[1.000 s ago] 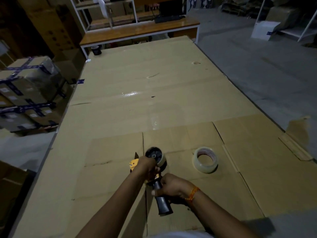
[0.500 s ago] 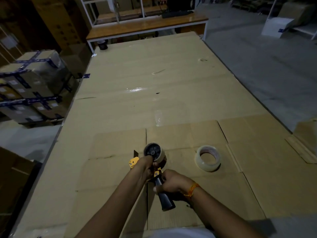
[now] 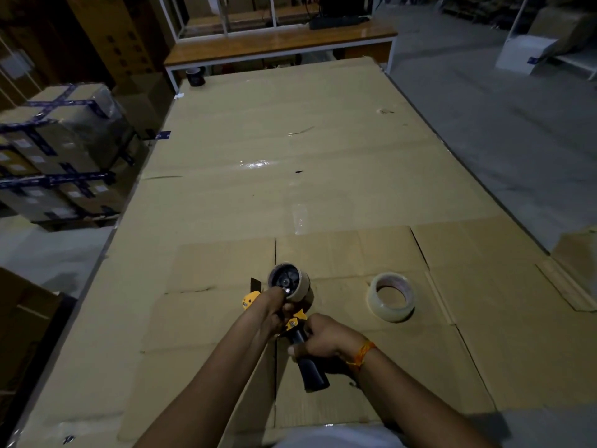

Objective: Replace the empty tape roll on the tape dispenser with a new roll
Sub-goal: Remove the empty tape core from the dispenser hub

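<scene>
I hold a yellow and black tape dispenser [image 3: 298, 321] above the cardboard near the front edge. My right hand [image 3: 326, 339] is wrapped round its black handle [image 3: 311, 371]. My left hand [image 3: 273, 307] grips the dispenser body just below its spool, fingers touching the thin, nearly bare tape core [image 3: 290, 284] on the black hub. A full roll of clear tape [image 3: 391, 296] lies flat on the cardboard to the right of the dispenser, untouched.
The big table [image 3: 290, 176] is covered in flattened cardboard sheets. A dark cup [image 3: 196, 76] stands at its far left corner. Stacked strapped boxes [image 3: 55, 150] sit to the left, a wooden bench [image 3: 277, 43] behind, grey floor on the right.
The view has tilted a little, so both hands and the dispenser sit slightly higher in the picture. My grip on the dispenser looks the same, and the clear roll has not moved.
</scene>
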Available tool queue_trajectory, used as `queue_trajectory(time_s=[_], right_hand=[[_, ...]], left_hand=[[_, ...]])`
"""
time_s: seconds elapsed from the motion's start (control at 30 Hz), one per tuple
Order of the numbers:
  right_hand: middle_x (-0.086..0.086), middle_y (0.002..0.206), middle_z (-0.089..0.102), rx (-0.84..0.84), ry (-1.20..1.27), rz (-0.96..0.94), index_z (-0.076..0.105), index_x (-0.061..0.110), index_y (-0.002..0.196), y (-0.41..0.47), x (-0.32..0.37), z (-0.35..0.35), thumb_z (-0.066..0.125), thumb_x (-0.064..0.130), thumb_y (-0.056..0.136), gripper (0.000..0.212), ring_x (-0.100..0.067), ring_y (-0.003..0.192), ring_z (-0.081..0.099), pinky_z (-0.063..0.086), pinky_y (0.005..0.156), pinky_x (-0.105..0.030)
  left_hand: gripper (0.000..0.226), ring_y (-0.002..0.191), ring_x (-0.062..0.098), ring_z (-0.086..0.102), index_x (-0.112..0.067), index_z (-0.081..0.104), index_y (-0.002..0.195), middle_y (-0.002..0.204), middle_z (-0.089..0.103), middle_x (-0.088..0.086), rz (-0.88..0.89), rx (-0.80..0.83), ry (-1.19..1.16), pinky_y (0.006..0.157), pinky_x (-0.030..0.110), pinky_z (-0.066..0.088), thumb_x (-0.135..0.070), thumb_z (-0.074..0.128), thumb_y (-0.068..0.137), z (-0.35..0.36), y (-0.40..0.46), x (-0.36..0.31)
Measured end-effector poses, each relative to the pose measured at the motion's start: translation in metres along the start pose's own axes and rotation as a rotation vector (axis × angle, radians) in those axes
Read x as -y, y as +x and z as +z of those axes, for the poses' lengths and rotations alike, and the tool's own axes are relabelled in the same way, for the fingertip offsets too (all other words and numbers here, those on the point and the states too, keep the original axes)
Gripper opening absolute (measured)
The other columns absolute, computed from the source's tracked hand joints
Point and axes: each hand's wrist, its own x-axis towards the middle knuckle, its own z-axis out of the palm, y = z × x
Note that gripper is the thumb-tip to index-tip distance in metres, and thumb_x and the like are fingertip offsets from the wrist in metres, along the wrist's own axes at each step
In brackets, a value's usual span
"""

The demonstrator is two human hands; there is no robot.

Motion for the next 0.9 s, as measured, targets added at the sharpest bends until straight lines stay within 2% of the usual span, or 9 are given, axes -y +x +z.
queue_trajectory(time_s=[0.13,0.2,0.3,0.43,0.5,0.6,0.67,0.8,0.9], right_hand=[[0.0,0.111,0.073,-0.018,-0.009,0.013,0.07,0.025,0.109,0.003,0.002,0.001,0.081,0.026,0.088,0.023,-0.024,0.109,0.068,0.055,0.102,-0.044],[0.001,0.113,0.072,-0.011,-0.013,0.001,0.069,0.027,0.109,0.005,0.002,-0.001,0.079,0.024,0.091,0.021,-0.023,0.111,0.067,0.054,0.103,-0.044],[0.013,0.09,0.063,0.081,0.002,-0.032,0.06,0.035,0.089,0.002,-0.001,-0.011,0.07,0.024,0.1,0.018,-0.013,0.092,0.063,0.05,0.083,-0.029],[-0.007,0.076,0.067,0.0,0.288,0.105,0.069,0.006,0.094,0.005,-0.016,-0.034,0.059,0.014,0.105,0.017,-0.015,0.058,0.062,0.054,0.059,-0.031],[-0.013,0.077,0.068,-0.19,0.283,0.11,0.068,0.002,0.094,0.015,-0.02,-0.054,0.051,0.009,0.106,0.022,-0.02,0.059,0.064,0.059,0.064,-0.04],[-0.011,0.082,0.068,-0.387,0.333,0.02,0.064,0.006,0.09,0.02,-0.006,-0.079,0.057,0.035,0.107,0.034,-0.024,0.07,0.069,0.063,0.075,-0.046],[-0.007,0.081,0.069,-0.409,0.252,-0.047,0.065,0.008,0.085,0.022,0.009,-0.087,0.063,0.047,0.102,0.043,-0.021,0.072,0.07,0.062,0.071,-0.044],[0.001,0.073,0.075,-0.403,0.044,-0.071,0.08,0.014,0.081,0.038,0.027,-0.092,0.078,0.042,0.092,0.03,-0.011,0.068,0.068,0.05,0.061,-0.026],[0.0,0.064,0.071,-0.427,-0.066,-0.007,0.076,0.009,0.071,0.056,0.033,-0.095,0.083,0.038,0.085,0.033,-0.014,0.063,0.067,0.05,0.06,-0.027]], left_hand=[[0.038,0.024,0.005,0.033,-0.006,0.063,0.086,0.043,0.045,0.001,0.002,0.041,0.021,0.027,0.012,0.019,-0.009,0.033,0.108,0.001,-0.005,-0.001],[0.037,0.023,0.005,0.033,-0.006,0.062,0.09,0.039,0.044,-0.001,-0.003,0.04,0.016,0.028,0.012,0.019,-0.009,0.031,0.108,0.002,-0.004,-0.001],[0.032,0.026,0.006,0.033,-0.005,0.063,0.099,0.045,0.044,-0.001,-0.022,0.025,0.045,0.029,0.011,0.021,-0.01,0.032,0.108,0.003,-0.003,-0.001],[0.038,0.021,0.006,0.031,-0.007,0.055,0.075,0.034,0.044,-0.002,0.025,-0.043,0.046,0.028,0.01,0.024,-0.014,0.039,0.109,0.008,0.0,0.004],[0.039,0.022,0.005,0.036,-0.005,0.059,0.077,0.04,0.052,0.002,0.05,-0.059,0.039,0.029,0.01,0.026,-0.016,0.043,0.11,0.012,0.004,0.007],[0.032,0.023,0.005,0.041,-0.001,0.062,0.088,0.058,0.055,0.007,0.047,-0.071,-0.006,0.027,0.011,0.031,-0.016,0.043,0.11,0.01,0.012,0.007],[0.028,0.024,0.004,0.043,-0.002,0.063,0.094,0.057,0.057,0.006,0.041,-0.042,-0.025,0.027,0.012,0.032,-0.016,0.045,0.11,0.011,0.013,0.006],[0.033,0.022,0.005,0.043,0.0,0.057,0.085,0.066,0.053,0.009,0.062,-0.035,-0.011,0.026,0.014,0.034,-0.011,0.04,0.111,0.017,0.014,0.003],[0.029,0.049,0.015,0.057,-0.006,0.051,0.081,0.075,0.053,0.008,0.064,0.014,-0.002,0.047,0.026,0.052,-0.007,0.041,0.109,0.016,0.016,0.001]])
